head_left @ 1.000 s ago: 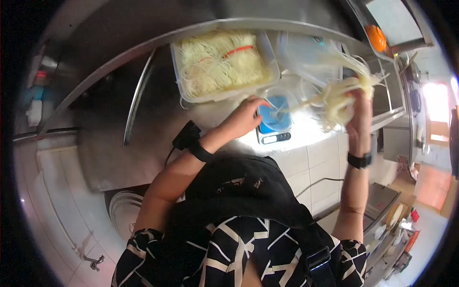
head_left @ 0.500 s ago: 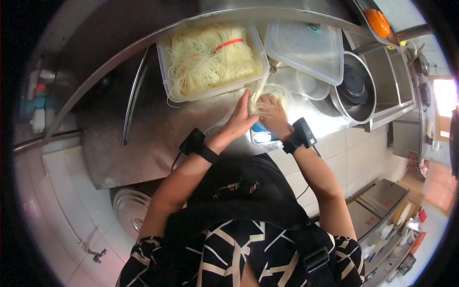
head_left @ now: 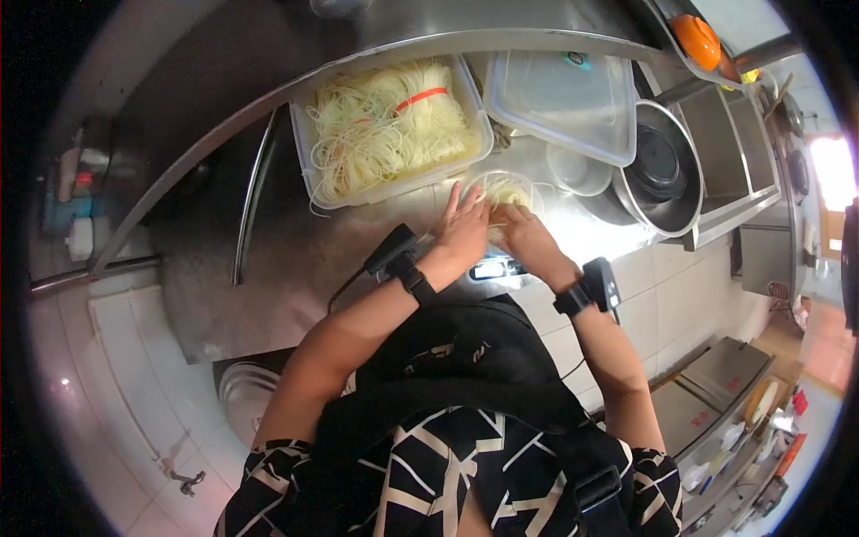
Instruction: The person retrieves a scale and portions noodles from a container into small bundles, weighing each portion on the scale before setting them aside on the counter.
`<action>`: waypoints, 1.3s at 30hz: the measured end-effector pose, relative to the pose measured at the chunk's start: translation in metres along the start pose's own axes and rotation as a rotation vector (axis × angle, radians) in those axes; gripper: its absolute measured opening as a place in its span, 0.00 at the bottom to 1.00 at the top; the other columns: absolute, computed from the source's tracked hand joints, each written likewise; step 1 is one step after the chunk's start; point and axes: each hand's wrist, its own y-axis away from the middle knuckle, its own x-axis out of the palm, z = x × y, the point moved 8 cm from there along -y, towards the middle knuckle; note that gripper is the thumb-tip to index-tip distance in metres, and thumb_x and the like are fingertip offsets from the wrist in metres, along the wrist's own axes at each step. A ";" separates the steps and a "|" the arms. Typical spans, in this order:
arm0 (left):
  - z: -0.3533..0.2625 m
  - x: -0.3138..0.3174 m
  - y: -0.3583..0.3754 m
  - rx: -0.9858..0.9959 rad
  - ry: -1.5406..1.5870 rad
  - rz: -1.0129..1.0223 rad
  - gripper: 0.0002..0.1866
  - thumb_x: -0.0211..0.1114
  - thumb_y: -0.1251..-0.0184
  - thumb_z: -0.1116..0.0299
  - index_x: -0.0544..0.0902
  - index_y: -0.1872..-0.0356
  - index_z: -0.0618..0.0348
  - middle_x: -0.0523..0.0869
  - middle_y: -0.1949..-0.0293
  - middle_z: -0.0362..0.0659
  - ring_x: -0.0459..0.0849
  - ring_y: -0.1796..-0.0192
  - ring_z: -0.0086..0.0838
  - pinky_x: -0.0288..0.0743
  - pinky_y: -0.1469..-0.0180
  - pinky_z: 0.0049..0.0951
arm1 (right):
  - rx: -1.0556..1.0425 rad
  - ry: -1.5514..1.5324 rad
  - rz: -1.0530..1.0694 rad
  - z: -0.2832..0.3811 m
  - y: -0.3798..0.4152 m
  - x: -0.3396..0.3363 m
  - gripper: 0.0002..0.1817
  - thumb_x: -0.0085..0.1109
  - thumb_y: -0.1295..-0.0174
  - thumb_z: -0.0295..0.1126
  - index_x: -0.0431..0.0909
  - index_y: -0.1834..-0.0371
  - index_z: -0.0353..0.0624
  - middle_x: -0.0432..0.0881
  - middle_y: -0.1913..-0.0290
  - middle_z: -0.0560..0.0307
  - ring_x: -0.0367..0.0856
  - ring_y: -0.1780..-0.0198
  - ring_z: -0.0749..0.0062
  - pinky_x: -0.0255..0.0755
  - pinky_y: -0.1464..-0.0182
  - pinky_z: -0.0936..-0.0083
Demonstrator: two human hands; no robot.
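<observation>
Pale rice noodles (head_left: 506,190) lie in a clear round bowl (head_left: 540,199) at the counter's front. The bowl appears to rest on a small scale, whose lit display (head_left: 497,268) shows below my hands. At the bowl's left side is my left hand (head_left: 463,234), fingers stretched out and against the noodles. My right hand (head_left: 534,242) reaches in from the right, its fingers curled on some noodle strands; the fingertips are partly hidden. Behind them, a large plastic tub (head_left: 394,192) holds a heap of noodles, including a bundle tied with a red band (head_left: 420,99).
A clear lid (head_left: 564,103) lies right of the tub, with an empty clear container (head_left: 580,170) below it. Farther right stands a steel basin (head_left: 637,201) holding a black bowl (head_left: 658,161). A metal shelf edge (head_left: 483,40) runs above the counter.
The noodle strands that stood raised between my hands are now down in the bowl. My left fingers have opened out, and my right fingers have curled. The view has shifted slightly.
</observation>
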 end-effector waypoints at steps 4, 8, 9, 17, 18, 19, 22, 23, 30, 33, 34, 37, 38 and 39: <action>-0.005 -0.057 0.020 0.053 0.233 -0.032 0.24 0.56 0.48 0.72 0.70 0.45 0.61 0.71 0.43 0.45 0.54 0.32 0.36 0.44 0.32 0.44 | 0.068 0.064 -0.059 0.023 0.013 -0.039 0.28 0.64 0.53 0.36 0.70 0.46 0.44 0.62 0.37 0.54 0.61 0.39 0.55 0.56 0.38 0.63; 0.032 -0.067 0.064 0.069 0.822 -0.230 0.23 0.62 0.52 0.76 0.73 0.50 0.55 0.71 0.45 0.45 0.62 0.38 0.43 0.58 0.39 0.45 | -0.005 -0.318 -0.301 0.014 0.042 -0.099 0.16 0.58 0.47 0.32 0.75 0.54 0.41 0.72 0.45 0.54 0.69 0.46 0.63 0.61 0.43 0.69; 0.042 -0.052 0.077 0.062 0.825 -0.228 0.23 0.62 0.52 0.76 0.73 0.50 0.55 0.71 0.45 0.45 0.62 0.38 0.43 0.58 0.39 0.45 | 0.185 -0.532 -0.361 -0.018 0.051 -0.089 0.13 0.55 0.45 0.29 0.75 0.56 0.41 0.75 0.51 0.56 0.72 0.53 0.68 0.64 0.50 0.73; 0.083 0.031 0.135 -0.325 0.483 -0.147 0.25 0.71 0.61 0.73 0.73 0.57 0.55 0.68 0.52 0.47 0.68 0.48 0.44 0.65 0.48 0.37 | 0.756 -1.334 -0.534 -0.104 0.064 0.000 0.12 0.53 0.40 0.34 0.71 0.59 0.36 0.77 0.68 0.58 0.73 0.68 0.80 0.65 0.66 0.85; 0.086 0.039 0.133 -0.335 0.509 -0.120 0.24 0.71 0.61 0.72 0.73 0.57 0.56 0.68 0.53 0.47 0.69 0.48 0.44 0.66 0.49 0.38 | 0.771 -1.331 -0.525 -0.109 0.064 0.004 0.12 0.53 0.40 0.34 0.71 0.59 0.36 0.77 0.68 0.58 0.73 0.68 0.80 0.65 0.66 0.85; 0.091 0.054 0.133 -0.369 0.542 -0.127 0.22 0.70 0.59 0.73 0.73 0.58 0.57 0.72 0.59 0.47 0.74 0.53 0.44 0.69 0.54 0.38 | 0.658 -1.270 -0.603 -0.115 0.063 -0.005 0.12 0.54 0.40 0.34 0.72 0.60 0.36 0.77 0.68 0.59 0.73 0.68 0.81 0.65 0.66 0.86; 0.101 0.072 0.132 -0.422 0.588 -0.147 0.19 0.69 0.57 0.74 0.73 0.61 0.59 0.76 0.66 0.47 0.78 0.62 0.43 0.72 0.60 0.37 | 0.517 -1.096 -0.749 -0.096 0.060 -0.042 0.10 0.53 0.39 0.31 0.72 0.59 0.36 0.77 0.67 0.61 0.74 0.66 0.81 0.67 0.66 0.86; 0.102 0.074 0.129 -0.423 0.590 -0.143 0.19 0.69 0.57 0.74 0.73 0.61 0.59 0.76 0.66 0.47 0.78 0.62 0.43 0.72 0.60 0.37 | 0.421 -1.002 -0.758 -0.075 0.053 -0.059 0.08 0.52 0.39 0.29 0.72 0.59 0.36 0.77 0.67 0.62 0.74 0.66 0.81 0.69 0.65 0.86; 0.100 0.065 0.120 -0.608 0.303 -0.034 0.11 0.63 0.51 0.74 0.73 0.66 0.64 0.81 0.72 0.51 0.81 0.66 0.46 0.75 0.65 0.40 | 0.016 -0.199 -0.316 0.005 -0.009 -0.017 0.09 0.53 0.47 0.21 0.75 0.61 0.36 0.74 0.62 0.45 0.76 0.60 0.53 0.72 0.58 0.70; 0.105 0.055 0.121 -0.618 0.255 0.012 0.10 0.62 0.51 0.74 0.74 0.68 0.65 0.81 0.72 0.51 0.82 0.66 0.44 0.76 0.65 0.38 | 0.060 -0.148 -0.417 0.020 0.003 -0.043 0.12 0.55 0.51 0.21 0.76 0.61 0.39 0.71 0.62 0.46 0.74 0.60 0.52 0.70 0.58 0.67; 0.106 0.056 0.122 -0.596 0.292 0.068 0.10 0.63 0.52 0.73 0.75 0.68 0.65 0.82 0.72 0.50 0.82 0.67 0.41 0.76 0.64 0.35 | 0.129 -0.105 -0.481 0.027 0.010 -0.063 0.12 0.56 0.51 0.21 0.76 0.61 0.40 0.71 0.63 0.47 0.74 0.60 0.53 0.70 0.59 0.67; 0.094 0.031 0.130 -0.497 0.869 0.097 0.09 0.62 0.52 0.74 0.76 0.68 0.65 0.82 0.73 0.46 0.82 0.69 0.31 0.75 0.65 0.27 | 0.107 -0.355 -0.443 0.036 0.020 -0.086 0.16 0.60 0.53 0.22 0.75 0.59 0.41 0.71 0.59 0.50 0.73 0.61 0.62 0.70 0.61 0.72; 0.088 0.010 0.131 -0.501 0.865 0.093 0.09 0.62 0.52 0.74 0.76 0.68 0.65 0.82 0.73 0.46 0.82 0.69 0.31 0.75 0.65 0.27 | 0.096 -0.598 -0.299 0.041 0.019 -0.080 0.19 0.63 0.54 0.25 0.74 0.55 0.41 0.71 0.55 0.51 0.73 0.59 0.63 0.71 0.61 0.73; 0.069 -0.019 0.125 -0.380 1.027 0.078 0.09 0.62 0.51 0.74 0.76 0.67 0.64 0.81 0.73 0.42 0.81 0.69 0.26 0.73 0.65 0.24 | -0.002 -0.695 -0.192 0.062 0.016 -0.079 0.23 0.65 0.54 0.28 0.72 0.51 0.42 0.70 0.51 0.52 0.73 0.59 0.67 0.71 0.61 0.75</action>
